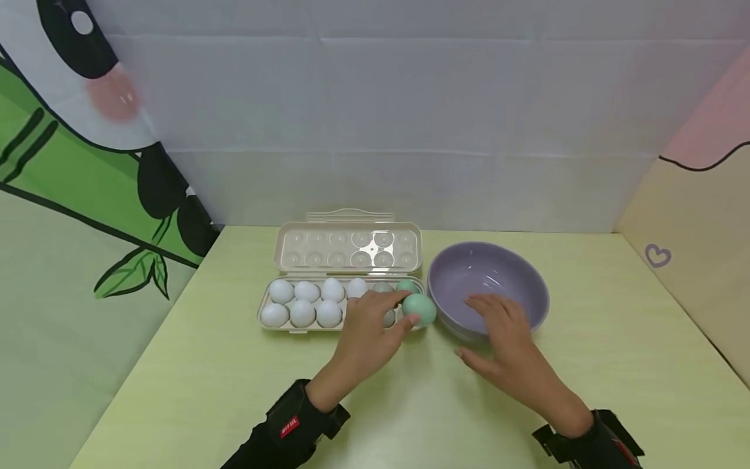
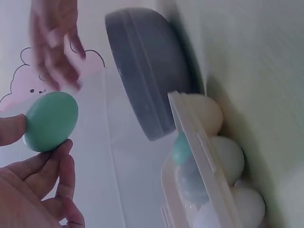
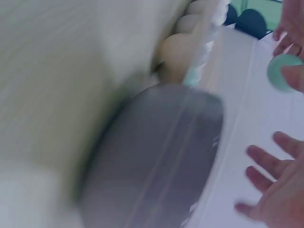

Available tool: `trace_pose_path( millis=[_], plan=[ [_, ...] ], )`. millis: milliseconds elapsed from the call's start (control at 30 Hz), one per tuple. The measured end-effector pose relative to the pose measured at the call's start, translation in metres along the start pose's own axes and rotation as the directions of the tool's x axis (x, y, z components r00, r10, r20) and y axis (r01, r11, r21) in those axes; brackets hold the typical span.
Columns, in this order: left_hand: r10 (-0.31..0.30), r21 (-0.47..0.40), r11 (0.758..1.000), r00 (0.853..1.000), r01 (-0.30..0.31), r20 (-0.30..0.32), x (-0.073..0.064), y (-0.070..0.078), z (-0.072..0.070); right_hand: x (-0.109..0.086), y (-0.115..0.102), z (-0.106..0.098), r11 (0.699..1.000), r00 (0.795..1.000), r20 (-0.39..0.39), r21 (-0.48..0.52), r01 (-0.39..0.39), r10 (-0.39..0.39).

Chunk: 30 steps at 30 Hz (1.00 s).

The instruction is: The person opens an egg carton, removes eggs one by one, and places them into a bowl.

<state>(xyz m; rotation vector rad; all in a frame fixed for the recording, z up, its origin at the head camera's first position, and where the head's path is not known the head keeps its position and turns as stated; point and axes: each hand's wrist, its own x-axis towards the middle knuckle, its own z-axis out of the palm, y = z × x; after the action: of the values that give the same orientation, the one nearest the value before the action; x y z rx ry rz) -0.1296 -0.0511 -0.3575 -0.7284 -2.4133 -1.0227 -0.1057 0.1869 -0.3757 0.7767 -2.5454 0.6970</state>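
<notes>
A green egg point(image 1: 419, 309) is pinched between the thumb and fingers of my left hand point(image 1: 372, 332), held up over the right end of an egg carton point(image 1: 348, 245). The left wrist view shows the same green egg point(image 2: 52, 121) at the fingertips. My right hand point(image 1: 510, 348) holds nothing; its fingers are spread beside the near rim of a purple bowl point(image 1: 489, 273), apart from the egg. White eggs point(image 1: 302, 314) fill the carton's left part, and another green egg point(image 1: 408, 285) sits at its right end, partly hidden behind the left hand.
The carton's lid point(image 1: 348, 251) stands open at the back. The bowl stands right against the carton's right side. A pale yellow-green table point(image 1: 193, 391) lies under everything, with a printed cloth wall point(image 1: 410, 130) behind.
</notes>
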Motion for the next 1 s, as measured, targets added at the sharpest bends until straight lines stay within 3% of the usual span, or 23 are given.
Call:
trace_pose_path(
  millis=[100, 167, 333, 533, 667, 800, 867, 1000],
  plan=[
    [-0.001, -0.126, 0.992, 1.0, 0.001, -0.004, -0.007, 0.004, 0.0, 0.011, -0.02, 0.003, 0.987, 0.995, -0.059, 0.131, 0.088, -0.081],
    [-0.008, -0.187, 0.982, 1.0, 0.008, 0.001, -0.011, 0.007, 0.0, 0.016, -0.032, 0.006, 0.974, 0.984, -0.112, 0.166, 0.156, -0.139],
    [-0.044, -0.292, 0.955, 0.999, 0.047, 0.019, -0.02, 0.013, -0.002, 0.022, -0.05, 0.015, 0.946, 0.93, -0.269, 0.138, 0.294, -0.251],
    [-0.014, -0.316, 0.948, 1.0, 0.02, 0.021, -0.024, 0.015, 0.0, 0.022, -0.052, 0.019, 0.939, 0.91, -0.313, 0.122, 0.321, -0.27],
    [0.001, -0.276, 0.961, 0.999, 0.012, 0.047, -0.024, 0.015, 0.002, 0.021, -0.049, 0.017, 0.941, 0.919, -0.286, 0.123, 0.317, -0.272],
    [-0.006, -0.201, 0.979, 0.993, 0.029, 0.115, -0.023, 0.011, 0.001, 0.021, -0.042, 0.007, 0.958, 0.961, -0.18, 0.158, 0.238, -0.209],
    [-0.003, -0.152, 0.988, 0.99, 0.025, 0.143, -0.021, 0.005, 0.0, 0.024, -0.036, -0.002, 0.969, 0.978, -0.131, 0.163, 0.185, -0.165],
    [-0.023, -0.07, 0.997, 0.986, 0.035, 0.164, -0.015, -0.01, -0.007, 0.042, -0.014, -0.032, 0.982, 0.992, -0.084, 0.153, 0.109, -0.097]
  ],
)
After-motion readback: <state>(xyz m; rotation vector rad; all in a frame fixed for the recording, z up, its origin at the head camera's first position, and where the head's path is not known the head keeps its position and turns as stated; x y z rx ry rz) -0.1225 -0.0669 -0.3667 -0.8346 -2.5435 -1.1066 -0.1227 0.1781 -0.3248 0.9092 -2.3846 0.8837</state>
